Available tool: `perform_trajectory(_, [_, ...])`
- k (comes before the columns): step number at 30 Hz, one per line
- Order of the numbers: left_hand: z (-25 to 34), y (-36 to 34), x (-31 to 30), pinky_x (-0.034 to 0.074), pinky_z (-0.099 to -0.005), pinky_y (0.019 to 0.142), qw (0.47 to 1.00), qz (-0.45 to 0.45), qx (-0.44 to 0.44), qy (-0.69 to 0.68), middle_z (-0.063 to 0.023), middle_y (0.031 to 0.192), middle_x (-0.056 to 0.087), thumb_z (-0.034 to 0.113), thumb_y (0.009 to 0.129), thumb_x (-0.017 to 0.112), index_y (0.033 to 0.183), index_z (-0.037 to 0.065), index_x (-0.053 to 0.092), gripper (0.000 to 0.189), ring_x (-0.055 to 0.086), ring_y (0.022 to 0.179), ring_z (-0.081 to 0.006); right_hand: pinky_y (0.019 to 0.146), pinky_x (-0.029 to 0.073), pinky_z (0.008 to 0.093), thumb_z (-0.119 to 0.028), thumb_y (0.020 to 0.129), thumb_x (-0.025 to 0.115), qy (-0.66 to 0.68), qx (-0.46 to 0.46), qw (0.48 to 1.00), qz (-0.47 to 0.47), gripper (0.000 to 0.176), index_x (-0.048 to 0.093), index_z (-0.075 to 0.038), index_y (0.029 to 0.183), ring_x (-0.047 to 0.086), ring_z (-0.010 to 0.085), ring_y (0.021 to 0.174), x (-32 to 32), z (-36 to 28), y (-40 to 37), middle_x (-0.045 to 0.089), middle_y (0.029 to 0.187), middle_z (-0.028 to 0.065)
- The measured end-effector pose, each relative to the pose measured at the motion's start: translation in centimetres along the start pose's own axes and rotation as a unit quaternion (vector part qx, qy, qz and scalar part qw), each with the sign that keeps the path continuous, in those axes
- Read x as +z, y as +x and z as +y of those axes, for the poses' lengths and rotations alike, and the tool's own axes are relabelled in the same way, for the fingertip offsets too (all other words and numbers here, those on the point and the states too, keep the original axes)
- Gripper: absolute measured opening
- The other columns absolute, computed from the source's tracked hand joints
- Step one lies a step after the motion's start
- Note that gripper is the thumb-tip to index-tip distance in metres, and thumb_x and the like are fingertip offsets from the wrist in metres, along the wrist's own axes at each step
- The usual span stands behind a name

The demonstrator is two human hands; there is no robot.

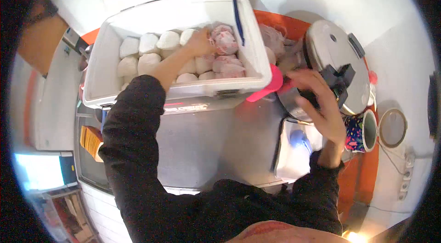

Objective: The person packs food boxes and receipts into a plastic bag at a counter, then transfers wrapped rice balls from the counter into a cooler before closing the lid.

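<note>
My left hand reaches into a large white cool box. It touches a red-and-white plastic-wrapped bundle at the right end; its fingertips are hidden, so its grip cannot be made out. Rounded white packets sit in rows beside it, left and below. My right hand hovers at the right of the box, fingers curved and apart, slightly blurred, with nothing visible in it. Close to its fingers, a pink scoop lies at the box's front right corner.
A large metal pot with a black-handled lid stands at the right. Near it are a flowered container and a white tray with a blue object. A metal counter lies in front. Orange-yellow boxes stand left.
</note>
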State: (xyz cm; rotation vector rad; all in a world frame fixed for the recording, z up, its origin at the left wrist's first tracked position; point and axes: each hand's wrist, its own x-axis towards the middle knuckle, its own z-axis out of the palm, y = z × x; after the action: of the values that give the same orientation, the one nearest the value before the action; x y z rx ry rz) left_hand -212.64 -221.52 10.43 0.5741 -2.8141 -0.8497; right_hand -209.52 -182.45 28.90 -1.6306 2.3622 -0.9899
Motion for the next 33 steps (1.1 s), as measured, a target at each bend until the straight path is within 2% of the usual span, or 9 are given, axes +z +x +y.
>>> perform_trajectory(5, [0.8,-0.5,-2.4,0.051,-0.0427,0.081,0.994,-0.002,0.089,0.059,-0.0246,0.114,0.058,0.041,0.062,0.079,0.114,0.001,0.054,0.07,0.062,0.095,-0.0377,0.089,0.044,0.0302,-0.019,0.091,0.055,0.094,0.247,0.937,0.23,0.037,0.053,0.002,0.121,0.056,0.0154,0.098,-4.9,3.7,-15.5,0.058,0.112,0.0074])
perform_trajectory(9, [4.3,-3.3,-2.9,0.055,-0.0391,0.067,0.991,-0.056,-0.113,-0.055,-0.0253,0.113,0.058,0.037,0.064,0.079,0.114,0.0,0.052,0.068,0.064,0.09,-0.0336,0.085,0.046,0.0286,-0.023,0.092,0.056,0.113,0.386,0.85,0.34,0.035,0.055,0.0,0.119,0.056,0.0133,0.093,-6.3,3.9,-21.8,0.058,0.113,0.006])
perform_trajectory(11, [3.0,-2.9,-1.8,0.056,-0.0375,0.061,0.99,-0.027,-0.103,-0.089,-0.0261,0.114,0.057,0.035,0.065,0.079,0.114,0.001,0.051,0.066,0.064,0.087,-0.0319,0.082,0.047,0.0278,-0.023,0.094,0.055,0.207,0.321,0.847,0.369,0.031,0.057,-0.002,0.117,0.057,0.0128,0.092,-5.5,8.4,-26.6,0.057,0.114,0.0057])
perform_trajectory(20, [10.1,-5.2,-4.8,0.045,-0.0415,0.088,0.923,0.042,0.346,0.164,-0.0152,0.099,0.054,0.01,0.066,0.074,0.113,0.005,0.053,0.052,0.055,0.098,-0.0284,0.087,0.047,0.0328,-0.019,0.095,0.051,-0.004,0.378,0.844,0.381,0.029,0.058,0.0,0.116,0.057,0.0186,0.102,-3.8,15.0,-33.0,0.059,0.116,0.0084])
perform_trajectory(22, [12.1,-7.3,-3.5,0.042,-0.0391,0.092,0.955,-0.028,0.276,0.104,-0.0145,0.105,0.054,0.004,0.066,0.073,0.116,0.004,0.052,0.054,0.052,0.104,-0.0274,0.089,0.045,0.0336,-0.019,0.094,0.051,0.027,0.354,0.786,0.507,0.034,0.056,0.0,0.122,0.057,0.0192,0.105,-3.3,21.7,-38.1,0.061,0.119,0.0111])
perform_trajectory(25, [12.9,-6.4,-6.1,0.05,-0.0304,0.077,0.971,-0.234,0.04,-0.008,-0.0112,0.111,0.057,0.012,0.082,0.063,0.119,0.004,0.055,0.039,0.058,0.094,-0.0175,0.087,0.046,0.0321,-0.007,0.088,0.055,-0.244,0.471,0.755,0.385,0.029,0.059,0.0,0.116,0.059,0.0188,0.098,-4.1,30.3,-45.9,0.064,0.11,0.0107])
perform_trajectory(27, [7.5,-4.4,-5.3,0.052,-0.0288,0.068,0.956,-0.133,0.249,-0.074,-0.0117,0.111,0.056,0.014,0.083,0.064,0.12,0.003,0.054,0.04,0.059,0.094,-0.0186,0.084,0.048,0.0339,-0.013,0.083,0.064,-0.086,0.471,0.735,0.481,0.035,0.06,-0.003,0.116,0.061,0.0224,0.099,-3.2,36.3,-51.8,0.065,0.109,0.0133])
perform_trajectory(31, [7.6,-6.4,-4.2,0.056,-0.0331,0.062,0.999,0.011,0.031,0.028,-0.0134,0.115,0.053,0.022,0.088,0.063,0.12,0.001,0.052,0.04,0.057,0.098,-0.0231,0.09,0.046,0.0413,-0.023,0.076,0.072,-0.277,0.542,0.735,0.3,0.052,0.056,-0.008,0.124,0.06,0.0298,0.106,0.0,41.7,-53.6,0.062,0.115,0.0181])
perform_trajectory(33, [6.1,-4.9,-4.5,0.058,-0.0343,0.064,0.993,-0.07,0.007,-0.098,-0.0145,0.115,0.052,0.024,0.089,0.063,0.12,0.001,0.052,0.04,0.056,0.101,-0.0235,0.094,0.045,0.0448,-0.028,0.073,0.075,-0.221,0.487,0.787,0.31,0.059,0.054,-0.01,0.126,0.059,0.0336,0.109,2.3,46.1,-54.5,0.061,0.117,0.0203])
